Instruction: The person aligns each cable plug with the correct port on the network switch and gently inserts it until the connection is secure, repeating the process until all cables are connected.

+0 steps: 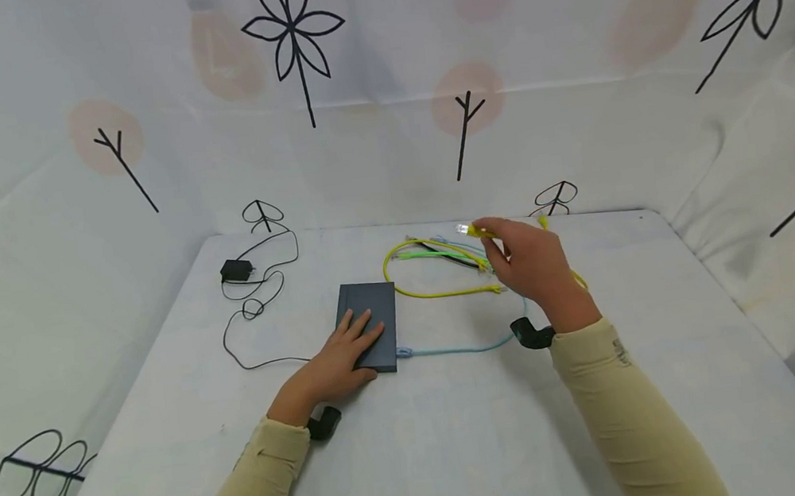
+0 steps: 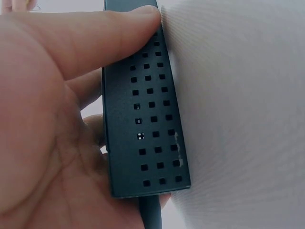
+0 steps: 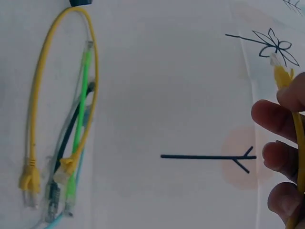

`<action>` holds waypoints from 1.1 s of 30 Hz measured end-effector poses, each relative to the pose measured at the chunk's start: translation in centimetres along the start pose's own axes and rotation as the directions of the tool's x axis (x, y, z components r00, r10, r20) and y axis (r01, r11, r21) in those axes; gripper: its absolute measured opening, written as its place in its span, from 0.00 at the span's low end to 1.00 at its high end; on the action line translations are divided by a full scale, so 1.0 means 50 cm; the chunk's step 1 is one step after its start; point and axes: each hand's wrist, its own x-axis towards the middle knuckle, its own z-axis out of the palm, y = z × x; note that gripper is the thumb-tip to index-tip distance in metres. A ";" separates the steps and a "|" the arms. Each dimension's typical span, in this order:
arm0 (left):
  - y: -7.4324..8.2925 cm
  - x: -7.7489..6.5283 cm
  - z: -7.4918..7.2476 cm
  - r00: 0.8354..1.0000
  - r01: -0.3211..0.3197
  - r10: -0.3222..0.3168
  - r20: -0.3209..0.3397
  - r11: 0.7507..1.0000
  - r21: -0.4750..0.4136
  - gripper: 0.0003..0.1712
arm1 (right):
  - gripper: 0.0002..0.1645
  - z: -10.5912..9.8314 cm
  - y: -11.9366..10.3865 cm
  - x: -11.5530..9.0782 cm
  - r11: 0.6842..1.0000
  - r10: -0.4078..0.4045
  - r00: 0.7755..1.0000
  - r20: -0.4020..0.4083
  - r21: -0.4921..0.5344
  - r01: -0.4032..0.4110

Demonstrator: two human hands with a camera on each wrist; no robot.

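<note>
Right grip (image 1: 531, 257) pinches a yellow cable (image 3: 283, 76) behind its plug (image 1: 464, 230), raised over the bench (image 1: 460, 449); left grip (image 1: 337, 364), unclenched, lies spread across the box (image 1: 380, 305) there. Probably best: steady the box, leaving the plug's tip uncovered. The box's ports are out of sight; right grip hides part of the cable.

The box (image 2: 147, 112) looks matt and smooth, perhaps metal; the held plug (image 1: 464, 230), clear plastic

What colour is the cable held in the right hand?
The held cable is yellow; it shows best in the right wrist view.
</note>
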 end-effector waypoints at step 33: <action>0.000 0.002 0.002 1.000 0.017 -0.017 0.005 1.000 0.002 0.43 | 0.10 0.140 -0.054 -0.108 0.958 0.003 0.846 0.533 0.240 -0.155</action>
